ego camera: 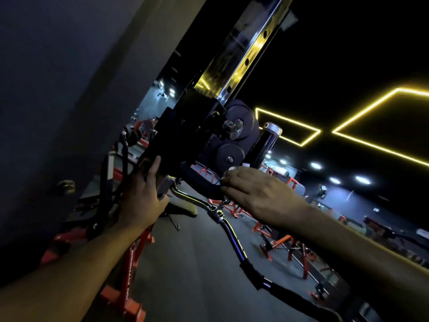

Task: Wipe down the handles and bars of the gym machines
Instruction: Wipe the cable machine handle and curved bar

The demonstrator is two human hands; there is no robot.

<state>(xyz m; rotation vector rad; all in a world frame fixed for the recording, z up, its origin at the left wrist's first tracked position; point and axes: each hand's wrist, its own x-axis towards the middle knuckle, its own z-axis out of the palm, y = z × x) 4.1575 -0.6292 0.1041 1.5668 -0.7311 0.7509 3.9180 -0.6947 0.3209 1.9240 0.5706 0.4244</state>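
At pulley carriage [204, 140] | left hand [141, 194] grips bar [232, 228] end | right hand [257, 191] contact unclear

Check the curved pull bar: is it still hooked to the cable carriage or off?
Hooked on. The curved bar hangs by its centre clip below the pulley carriage, running down to the right.

This is a dim commercial gym. A chrome upright with adjustment holes [246, 49] carries a black pulley carriage [232, 138] with a cable bar attachment [232, 231] hanging from it. Rows of red-framed weight machines and benches [281, 247] stand across the dark floor under yellow LED strip lights [362, 117] on a black ceiling.
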